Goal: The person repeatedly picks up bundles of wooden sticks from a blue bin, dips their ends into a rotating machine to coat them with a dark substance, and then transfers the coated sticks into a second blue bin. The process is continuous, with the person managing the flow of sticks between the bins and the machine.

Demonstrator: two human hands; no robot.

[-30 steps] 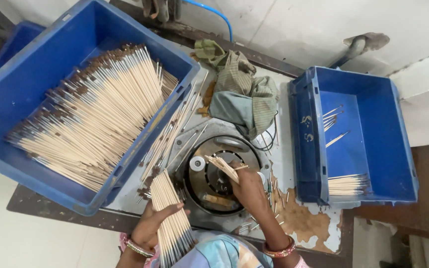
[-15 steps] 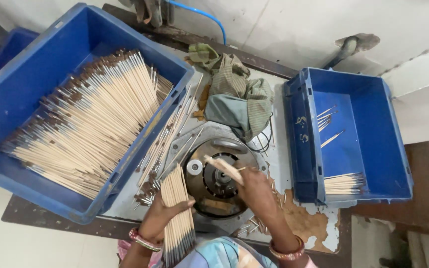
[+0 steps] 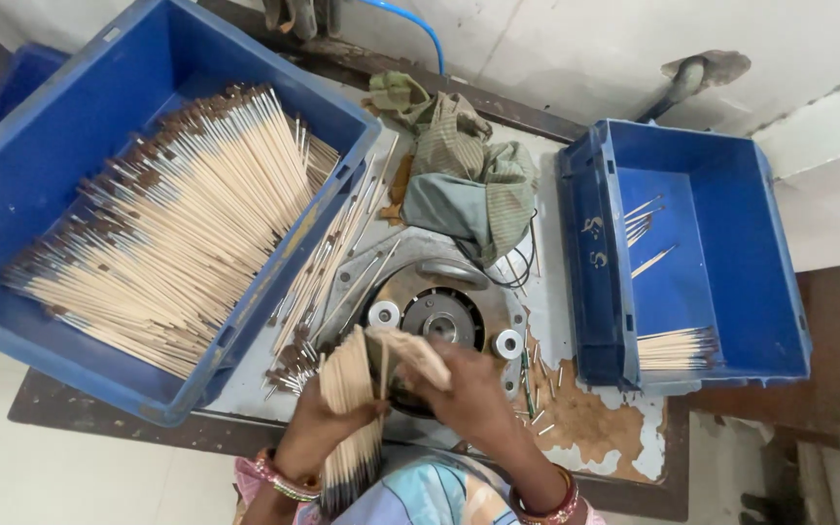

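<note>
sticks [image 3: 350,408] bundled in left hand [image 3: 318,433], flanked by blue crates [image 3: 21,194].

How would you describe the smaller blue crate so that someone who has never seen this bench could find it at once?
Start at the round metal machine in the middle of the bench and look right. The smaller blue crate sits there by the wall. Unlike the big crate heaped with sticks, it holds only one small bundle and a few loose sticks.

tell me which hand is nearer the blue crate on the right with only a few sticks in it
Right. The right hand is over the round metal machine, closer to that crate. The left hand, gripping a stick bundle, sits farther away.
</note>
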